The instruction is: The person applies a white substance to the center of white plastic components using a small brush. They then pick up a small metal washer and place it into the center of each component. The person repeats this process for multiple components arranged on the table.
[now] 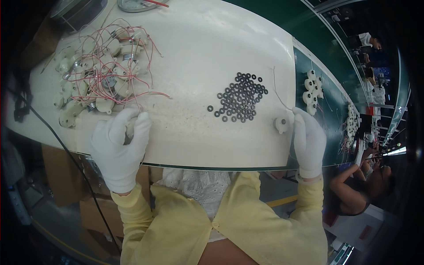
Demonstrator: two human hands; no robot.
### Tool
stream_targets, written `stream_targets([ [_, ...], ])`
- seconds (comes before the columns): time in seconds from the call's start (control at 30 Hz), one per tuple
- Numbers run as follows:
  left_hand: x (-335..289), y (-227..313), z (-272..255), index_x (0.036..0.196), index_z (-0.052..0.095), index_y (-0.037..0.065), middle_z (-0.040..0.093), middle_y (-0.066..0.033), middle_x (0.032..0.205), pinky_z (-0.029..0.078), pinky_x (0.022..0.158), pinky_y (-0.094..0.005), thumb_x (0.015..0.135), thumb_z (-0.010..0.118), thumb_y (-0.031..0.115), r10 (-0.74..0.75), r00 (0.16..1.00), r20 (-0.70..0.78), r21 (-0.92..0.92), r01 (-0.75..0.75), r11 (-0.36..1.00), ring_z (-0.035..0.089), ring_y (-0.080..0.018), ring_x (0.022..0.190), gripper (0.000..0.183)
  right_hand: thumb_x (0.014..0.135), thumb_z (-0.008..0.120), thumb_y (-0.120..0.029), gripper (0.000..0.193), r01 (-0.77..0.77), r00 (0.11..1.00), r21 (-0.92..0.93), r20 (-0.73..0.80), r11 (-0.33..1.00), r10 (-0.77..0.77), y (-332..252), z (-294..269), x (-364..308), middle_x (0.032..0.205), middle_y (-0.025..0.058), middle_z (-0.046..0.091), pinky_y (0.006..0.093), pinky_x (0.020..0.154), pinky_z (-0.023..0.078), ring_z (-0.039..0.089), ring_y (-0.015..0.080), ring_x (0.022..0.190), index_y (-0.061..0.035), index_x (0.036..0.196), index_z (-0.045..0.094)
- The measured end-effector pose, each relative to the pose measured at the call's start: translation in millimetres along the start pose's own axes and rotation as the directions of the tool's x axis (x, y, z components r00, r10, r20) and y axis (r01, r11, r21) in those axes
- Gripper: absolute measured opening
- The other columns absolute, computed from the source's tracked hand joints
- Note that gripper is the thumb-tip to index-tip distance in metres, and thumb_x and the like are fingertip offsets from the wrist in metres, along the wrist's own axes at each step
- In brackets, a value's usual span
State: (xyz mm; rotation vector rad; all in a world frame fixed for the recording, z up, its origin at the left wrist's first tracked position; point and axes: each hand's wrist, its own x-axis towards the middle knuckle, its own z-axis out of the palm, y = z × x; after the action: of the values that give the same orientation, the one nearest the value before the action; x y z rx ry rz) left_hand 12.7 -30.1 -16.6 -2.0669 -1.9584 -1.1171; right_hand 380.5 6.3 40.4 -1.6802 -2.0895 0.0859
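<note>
My left hand (118,148), in a white glove, curls at the near edge of a pile of small motors (106,81) with cream plastic housings, silver bodies and thin red and white wires. Between its thumb and fingers is a cream motor (129,130), mostly hidden. To the right, my gloved right hand (309,139) pinches a thin wire (278,95) that rises from its fingertips. A single cream motor (281,124) with a dark ring on it lies on the white table just left of those fingers. Many loose black rings (240,99) lie between my hands.
On a green strip at the right, several cream motors with black rings (312,90) lie grouped, with more motors (351,126) farther along. A round dish (137,5) sits at the far left. A black cable (66,150) hangs past the table's left edge. Another person (362,190) sits at the right.
</note>
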Motion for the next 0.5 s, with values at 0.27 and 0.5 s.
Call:
stream_targets([
  [0.27, -1, 1, 0, 0.096, 0.071, 0.014, 0.054, -0.0007, 0.067, 0.037, 0.054, -0.0366, 0.080, 0.081, 0.016, -0.022, 0.999, 0.025, 0.031, 0.021, 0.999, 0.044, -0.0209, 0.059, 0.020, 0.075, 0.083, -0.029, 0.049, 0.105, 0.971, -0.078, 0.222, 0.991, -0.086, -5, -3, 1, 0.077, 0.0077, 0.064, 0.0363, 0.062, 0.050, 0.064, 0.0259, 0.070, -0.0072, 0.116, 0.066],
  [0.5, -2, 0, 1, 0.097, 0.072, 0.012, 0.050, -0.0009, 0.065, 0.036, 0.054, -0.0363, 0.083, 0.079, 0.017, -0.021, 1.000, 0.023, 0.035, 0.020, 0.999, 0.043, -0.0201, 0.059, 0.016, 0.081, 0.078, -0.017, 0.043, -0.150, 0.980, -0.197, -0.157, 0.969, 0.119, 60, -43, 13, 0.091, 0.0077, 0.067, 0.0325, 0.070, 0.051, 0.065, 0.0194, 0.077, -0.0064, 0.121, 0.067],
])
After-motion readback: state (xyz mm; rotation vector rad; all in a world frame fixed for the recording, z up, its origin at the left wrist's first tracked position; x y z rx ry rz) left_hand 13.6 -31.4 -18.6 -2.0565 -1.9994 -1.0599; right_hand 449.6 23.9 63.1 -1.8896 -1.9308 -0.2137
